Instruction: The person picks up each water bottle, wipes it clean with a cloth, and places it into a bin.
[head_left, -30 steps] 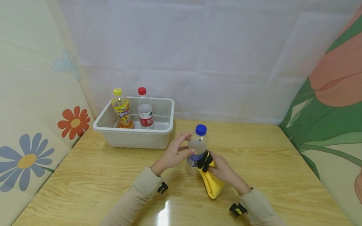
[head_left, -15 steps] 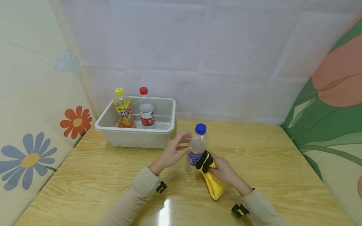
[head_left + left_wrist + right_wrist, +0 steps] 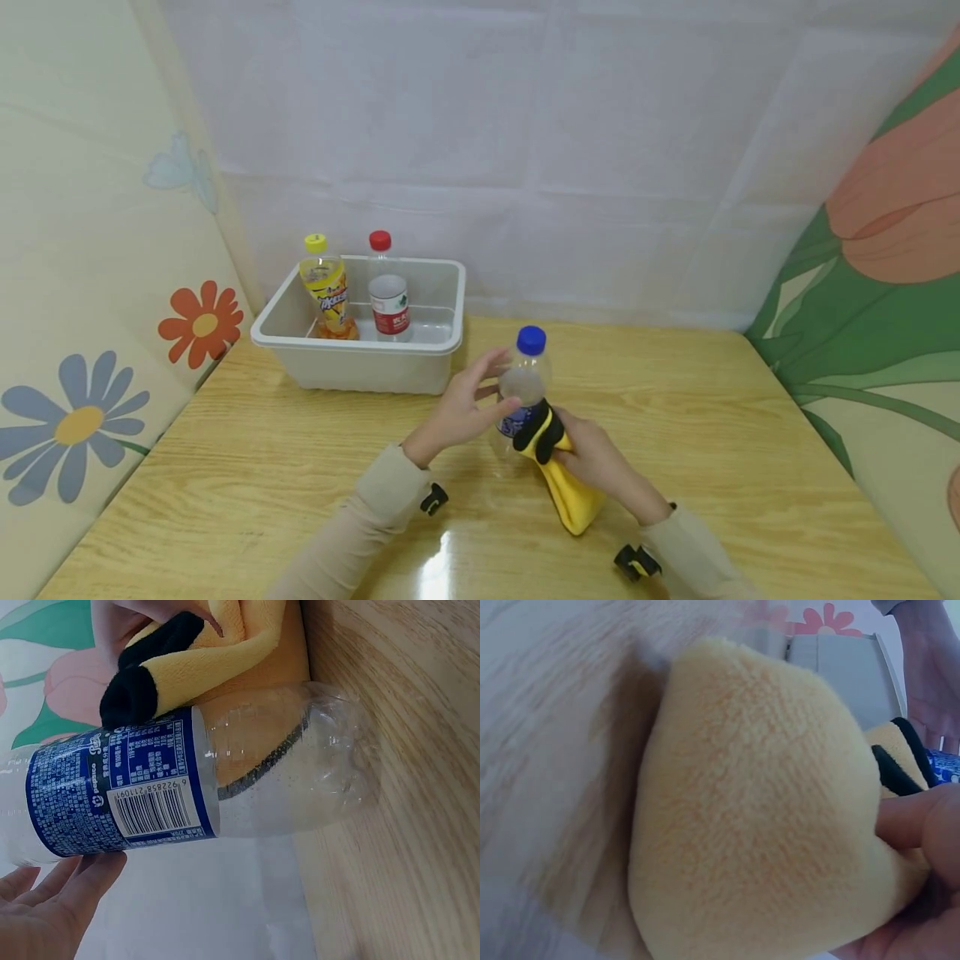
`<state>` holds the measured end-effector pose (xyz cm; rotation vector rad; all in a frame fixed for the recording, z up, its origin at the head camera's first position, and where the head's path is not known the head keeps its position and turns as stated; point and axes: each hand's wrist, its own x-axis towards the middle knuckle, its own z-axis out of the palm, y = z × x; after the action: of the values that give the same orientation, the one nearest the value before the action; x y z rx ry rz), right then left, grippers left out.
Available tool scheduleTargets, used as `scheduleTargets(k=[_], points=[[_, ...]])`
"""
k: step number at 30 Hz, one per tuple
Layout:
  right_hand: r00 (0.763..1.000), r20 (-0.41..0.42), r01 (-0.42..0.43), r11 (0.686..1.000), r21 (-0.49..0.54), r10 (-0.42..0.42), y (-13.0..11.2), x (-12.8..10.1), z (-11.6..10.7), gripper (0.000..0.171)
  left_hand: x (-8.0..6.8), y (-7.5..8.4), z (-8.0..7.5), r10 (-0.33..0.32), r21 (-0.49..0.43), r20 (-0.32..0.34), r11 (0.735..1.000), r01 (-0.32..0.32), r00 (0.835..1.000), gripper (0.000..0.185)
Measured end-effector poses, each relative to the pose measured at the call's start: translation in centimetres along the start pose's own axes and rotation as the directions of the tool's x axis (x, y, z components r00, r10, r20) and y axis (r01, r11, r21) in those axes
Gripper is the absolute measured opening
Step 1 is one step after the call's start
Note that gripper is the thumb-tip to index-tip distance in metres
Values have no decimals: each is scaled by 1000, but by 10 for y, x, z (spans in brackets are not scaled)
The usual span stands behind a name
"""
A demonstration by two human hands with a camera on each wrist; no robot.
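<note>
My left hand is steadying the blue-capped bottle, fingers loosely curved, while my right hand is pinching the yellow cloth against it.

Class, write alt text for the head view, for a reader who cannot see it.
At a wooden table, the left hand holds a blue-capped bottle upright while the right hand presses a yellow cloth to its side. Behind, a white tub holds two more bottles.
</note>
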<state>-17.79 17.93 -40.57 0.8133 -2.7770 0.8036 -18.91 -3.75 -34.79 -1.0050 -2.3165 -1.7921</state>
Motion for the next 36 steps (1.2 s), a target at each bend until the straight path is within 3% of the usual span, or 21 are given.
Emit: scheduleTargets(k=[10, 17, 20, 27, 36], points=[[1000, 18, 22, 1000, -9, -21, -2, -4, -4, 52, 4, -7, 4, 17, 27, -20, 1000, -16, 1000, 60], [1000, 4, 9, 1000, 0, -9, -2, -7, -8, 52, 8, -36, 9, 7, 20, -29, 1000, -6, 1000, 64], [1000, -6, 0, 1000, 5, 0, -1, -8, -11, 51, 9, -41, 9, 15, 17, -23, 1000, -15, 1000, 65], [999, -4, -38, 999, 19, 38, 1, -8, -17, 51, 8, -43, 9, 47, 18, -17, 999, -46, 999, 64], [998, -34, -58, 997, 41, 59, 5, -10, -20, 51, 7, -42, 9, 34, 18, -9, 999, -34, 999, 64]])
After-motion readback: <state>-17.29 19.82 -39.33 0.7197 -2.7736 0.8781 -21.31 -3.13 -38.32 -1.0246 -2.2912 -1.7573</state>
